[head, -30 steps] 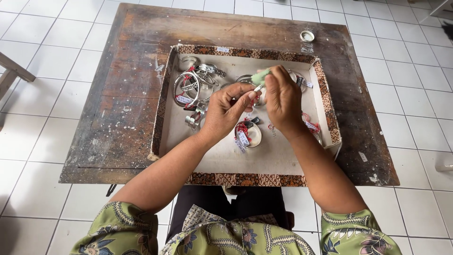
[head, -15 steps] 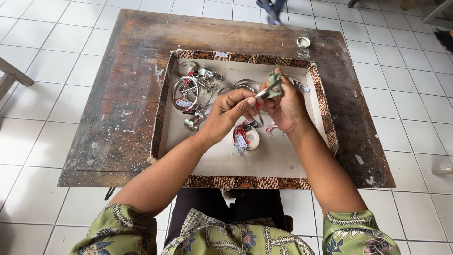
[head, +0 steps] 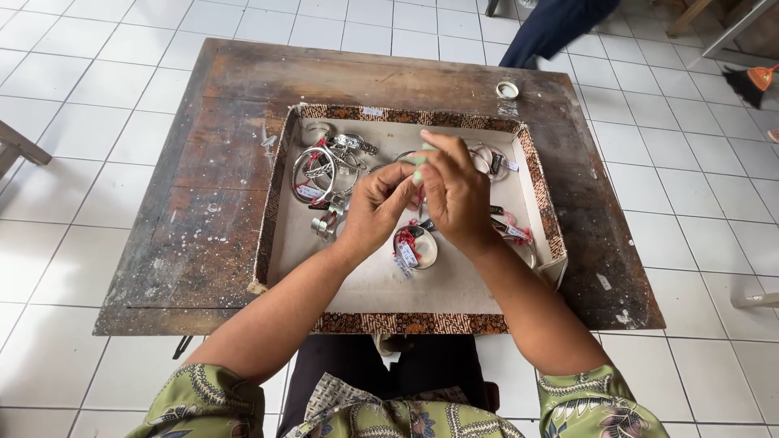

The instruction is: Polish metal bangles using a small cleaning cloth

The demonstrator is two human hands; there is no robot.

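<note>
Both my hands meet above a shallow cardboard tray (head: 280, 203) with a patterned rim, set on a worn wooden table (head: 211, 162). My left hand (head: 375, 207) and my right hand (head: 456, 195) pinch a small pale green piece (head: 419, 173) between their fingertips. Silver bangles and rings with red threads and paper tags (head: 324, 170) lie at the tray's far left. One tagged silver ring (head: 415, 247) lies just under my hands. More tagged pieces (head: 510, 229) sit to the right, partly hidden by my right hand.
A small round white lid (head: 507, 89) rests near the table's far edge. A person's dark trouser leg (head: 552, 28) stands beyond the table on the white tiled floor. Wooden furniture legs show at the far left (head: 20, 146) and top right.
My hands have shifted slightly and closed together over the green piece; my right hand now covers more of it. The view has tilted, bringing the standing person's leg further into sight.
</note>
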